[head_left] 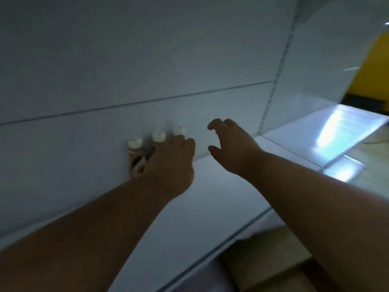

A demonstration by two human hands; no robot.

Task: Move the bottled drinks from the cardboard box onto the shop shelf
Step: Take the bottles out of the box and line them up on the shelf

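Three small bottles with white caps (158, 136) stand in a row at the back of the white shop shelf (202, 207), against its back panel. My left hand (168, 165) is wrapped around them from the front and hides most of their bodies; only the leftmost bottle's brownish body (135, 160) shows. My right hand (231, 148) hovers just right of the bottles, fingers spread and curled, holding nothing. A corner of the cardboard box (265, 260) shows below the shelf's front edge at the bottom right.
The white back panel (126, 70) rises behind the shelf. An upright post (273, 85) and a clear divider (328, 66) bound the shelf on the right. Beyond lie a yellow surface (374, 66) and a wooden floor (370, 157).
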